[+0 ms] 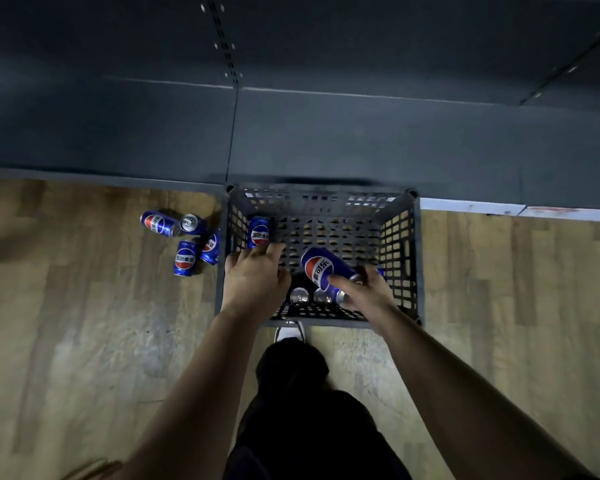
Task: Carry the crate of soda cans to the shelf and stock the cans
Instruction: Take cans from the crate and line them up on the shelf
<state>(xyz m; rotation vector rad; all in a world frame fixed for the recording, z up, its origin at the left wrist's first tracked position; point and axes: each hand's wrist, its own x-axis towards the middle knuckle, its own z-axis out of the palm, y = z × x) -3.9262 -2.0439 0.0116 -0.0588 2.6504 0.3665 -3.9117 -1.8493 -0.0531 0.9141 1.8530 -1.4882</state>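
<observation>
Forearms reach down from me into the dark crate, which sits on the wood floor against the shelf base. My right hand is wrapped around a tilted blue can; my left hand fingers a second can, though I can't tell if it's gripped. Two can tops show below (silver lids up). Four loose cans lie left of the crate.

We note a wooden floor carrying a dark crate beneath both hands and four loose cans left of the left hand's grip.
</observation>
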